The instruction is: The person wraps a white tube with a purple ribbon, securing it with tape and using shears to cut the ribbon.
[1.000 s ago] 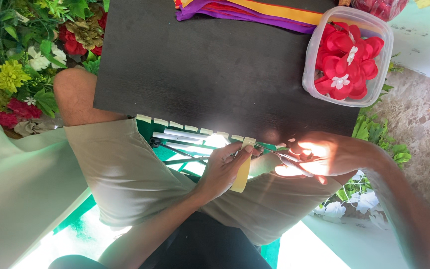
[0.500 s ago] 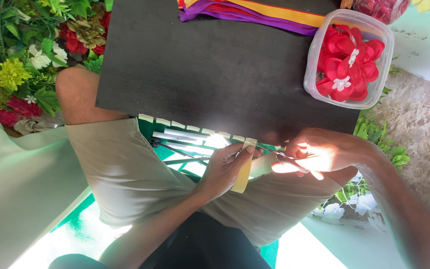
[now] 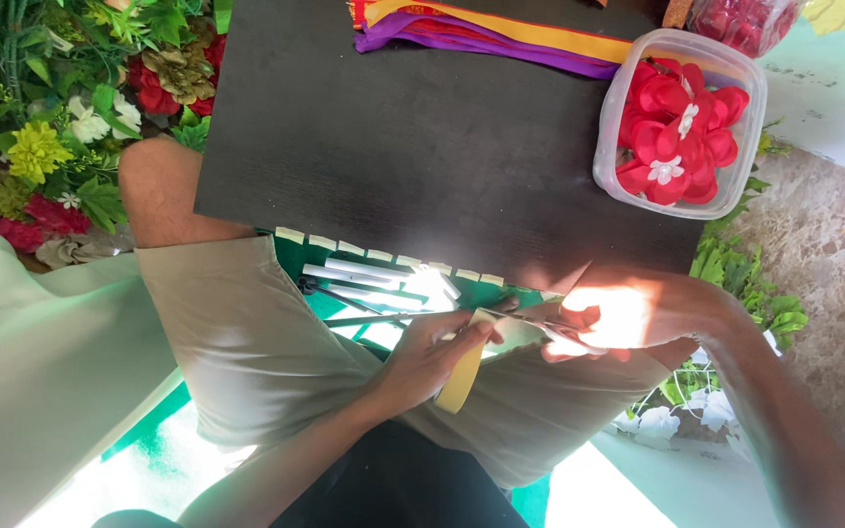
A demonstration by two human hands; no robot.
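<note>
- Head view shows my left hand (image 3: pixel 432 357) curled over my lap, thumb and fingers pinched on a roll of yellowish tape (image 3: pixel 464 376) that hangs below my palm.
- My right hand (image 3: pixel 628 315) sits just beside it in bright sun, fingers closed through the handles of scissors (image 3: pixel 530 326) whose blades point toward the tape.
- Compared with a second ago, my right hand has drawn slightly nearer the left; the tape hangs the same way.
- Beyond, cut white strips (image 3: pixel 369 276) lie at the near edge of the dark table (image 3: pixel 422 137).
- A clear tub of red fabric flowers (image 3: pixel 682 122) stands on its far right.
</note>
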